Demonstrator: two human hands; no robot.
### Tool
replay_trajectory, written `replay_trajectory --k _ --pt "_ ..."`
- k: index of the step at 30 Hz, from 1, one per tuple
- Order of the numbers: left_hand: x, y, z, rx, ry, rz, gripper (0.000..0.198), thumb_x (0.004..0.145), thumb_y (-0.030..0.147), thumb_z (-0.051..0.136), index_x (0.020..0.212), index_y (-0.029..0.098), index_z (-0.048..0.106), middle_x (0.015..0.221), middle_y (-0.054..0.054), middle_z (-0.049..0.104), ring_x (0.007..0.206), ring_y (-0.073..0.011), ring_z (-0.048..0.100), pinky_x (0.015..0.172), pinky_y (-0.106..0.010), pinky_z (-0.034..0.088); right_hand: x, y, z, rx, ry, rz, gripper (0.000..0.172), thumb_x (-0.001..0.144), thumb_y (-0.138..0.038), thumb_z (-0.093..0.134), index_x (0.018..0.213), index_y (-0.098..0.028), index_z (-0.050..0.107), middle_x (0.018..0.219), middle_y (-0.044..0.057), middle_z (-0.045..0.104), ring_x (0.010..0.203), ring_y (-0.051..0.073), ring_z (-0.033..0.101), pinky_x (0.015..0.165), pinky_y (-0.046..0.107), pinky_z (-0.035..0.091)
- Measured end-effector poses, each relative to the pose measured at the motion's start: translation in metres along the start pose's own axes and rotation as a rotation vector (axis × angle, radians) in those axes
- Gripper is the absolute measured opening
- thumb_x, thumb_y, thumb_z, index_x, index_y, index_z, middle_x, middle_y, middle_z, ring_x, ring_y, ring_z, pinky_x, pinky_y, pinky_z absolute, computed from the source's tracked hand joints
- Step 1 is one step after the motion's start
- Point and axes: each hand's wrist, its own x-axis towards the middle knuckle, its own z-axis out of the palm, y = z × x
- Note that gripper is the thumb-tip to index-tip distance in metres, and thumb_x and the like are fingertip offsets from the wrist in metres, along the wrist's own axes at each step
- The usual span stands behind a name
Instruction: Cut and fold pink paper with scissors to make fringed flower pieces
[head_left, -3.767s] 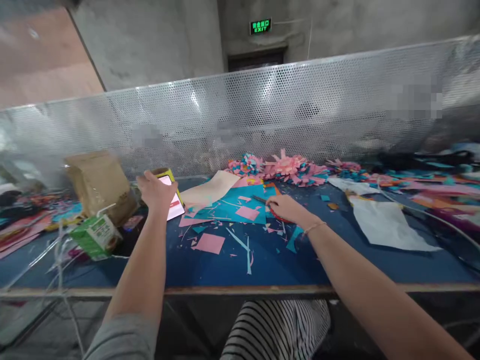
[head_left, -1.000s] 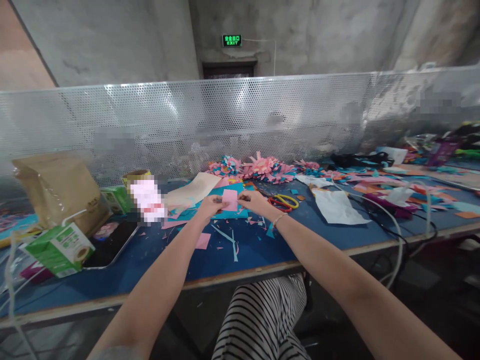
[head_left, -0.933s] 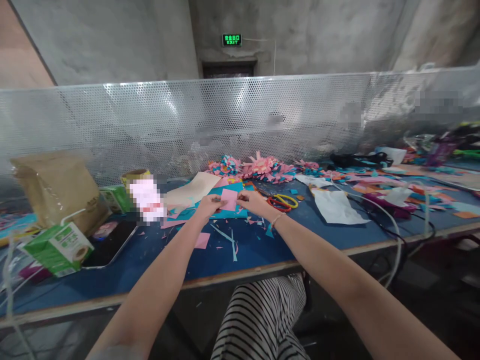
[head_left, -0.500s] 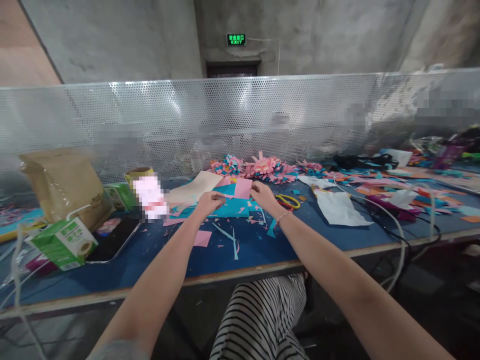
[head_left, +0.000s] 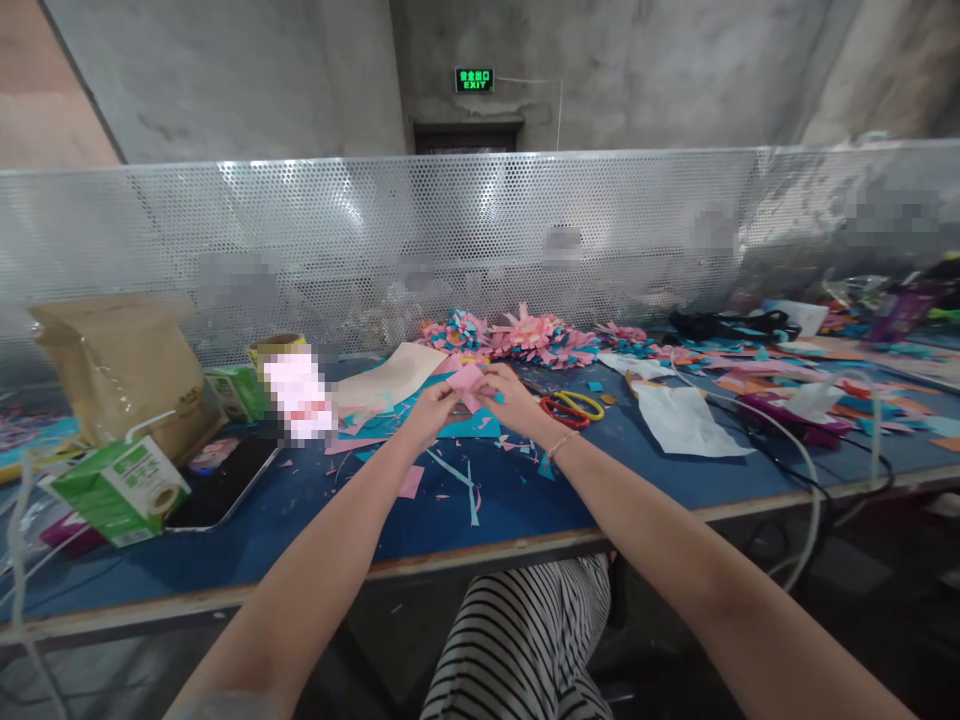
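My left hand (head_left: pixel 429 408) and my right hand (head_left: pixel 512 396) meet above the blue table (head_left: pixel 525 500), both pinching a small pink paper piece (head_left: pixel 466 381) between their fingertips. Beneath them lies a teal paper sheet (head_left: pixel 457 427) with pink and teal scraps around it. Scissors with red and yellow handles (head_left: pixel 570 407) lie just right of my right hand. Finished pink and teal paper flowers (head_left: pixel 525 335) are heaped behind.
A brown paper bag (head_left: pixel 124 370), green drink cartons (head_left: pixel 112 490), a phone (head_left: pixel 225 485) and a blurred screen (head_left: pixel 296 395) stand at the left. White paper (head_left: pixel 690 420), cables (head_left: pixel 787 440) and coloured scraps cover the right. A perforated metal screen (head_left: pixel 480 240) backs the table.
My left hand left the phone area and my right hand left the scissors. Both came together on the pink piece; the right briefly lifted it away, then brought it back between both hands.
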Motion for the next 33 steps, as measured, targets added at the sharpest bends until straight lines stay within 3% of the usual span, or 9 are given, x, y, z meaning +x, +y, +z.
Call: replay_trajectory --k 4,8,11,16,20,25,33 --pt "0.003 -0.002 -0.006 0.091 0.051 -0.057 0.026 0.068 0.034 0.060 0.086 0.014 0.056 0.068 -0.001 0.060 0.059 -0.0124 0.058 0.066 -0.033 0.049 0.000 0.006 0.002 0.125 0.057 0.160 0.028 0.071 -0.019 0.050 0.100 -0.018 0.048 0.083 0.003 0.053 0.075 0.013 0.054 0.070 0.031 0.046" --pt "0.003 -0.002 -0.004 0.095 0.125 -0.084 0.025 0.065 0.029 0.064 0.081 0.016 0.050 0.062 -0.001 0.060 0.056 -0.0140 0.059 0.061 -0.033 0.049 0.001 0.008 0.005 0.104 0.041 0.204 0.033 0.070 -0.019 0.053 0.102 -0.017 0.051 0.075 0.001 0.056 0.069 0.013 0.054 0.066 0.029 0.047" --pt "0.001 0.004 0.000 0.034 0.219 -0.105 0.025 0.062 0.028 0.066 0.074 0.016 0.047 0.057 0.000 0.057 0.051 -0.0124 0.057 0.056 -0.031 0.049 0.001 0.004 0.004 0.033 0.015 0.148 0.031 0.073 -0.018 0.051 0.103 -0.017 0.054 0.086 0.006 0.058 0.074 0.015 0.055 0.069 0.031 0.048" --pt "-0.003 0.012 0.001 -0.041 0.337 -0.126 0.026 0.057 0.031 0.069 0.064 0.014 0.050 0.058 0.000 0.055 0.050 -0.0105 0.055 0.052 -0.027 0.046 -0.002 -0.006 0.003 -0.091 -0.025 -0.071 0.036 0.081 -0.018 0.044 0.115 -0.022 0.052 0.104 0.009 0.054 0.092 0.018 0.052 0.081 0.037 0.046" --pt "-0.004 0.013 -0.001 -0.084 0.330 -0.076 0.028 0.056 0.036 0.069 0.067 0.013 0.058 0.063 -0.003 0.060 0.056 -0.0121 0.057 0.054 -0.026 0.046 -0.004 -0.010 0.005 -0.135 -0.070 -0.214 0.036 0.084 -0.021 0.041 0.118 -0.025 0.050 0.109 0.009 0.051 0.102 0.019 0.048 0.087 0.039 0.044" --pt "-0.004 0.014 0.000 -0.143 0.312 -0.043 0.031 0.058 0.042 0.067 0.071 0.014 0.062 0.065 -0.004 0.061 0.061 -0.0135 0.057 0.054 -0.024 0.044 -0.004 -0.007 0.007 -0.144 -0.057 -0.253 0.034 0.086 -0.020 0.038 0.116 -0.025 0.052 0.107 0.010 0.049 0.102 0.019 0.048 0.086 0.040 0.044" --pt "0.002 0.004 -0.004 0.113 0.251 0.102 0.040 0.057 0.042 0.069 0.086 0.015 0.067 0.069 -0.003 0.062 0.056 -0.0096 0.050 0.048 -0.020 0.037 -0.003 -0.006 0.008 -0.120 -0.041 -0.254 0.030 0.083 -0.014 0.038 0.104 -0.022 0.058 0.101 0.009 0.050 0.095 0.018 0.049 0.083 0.039 0.045"
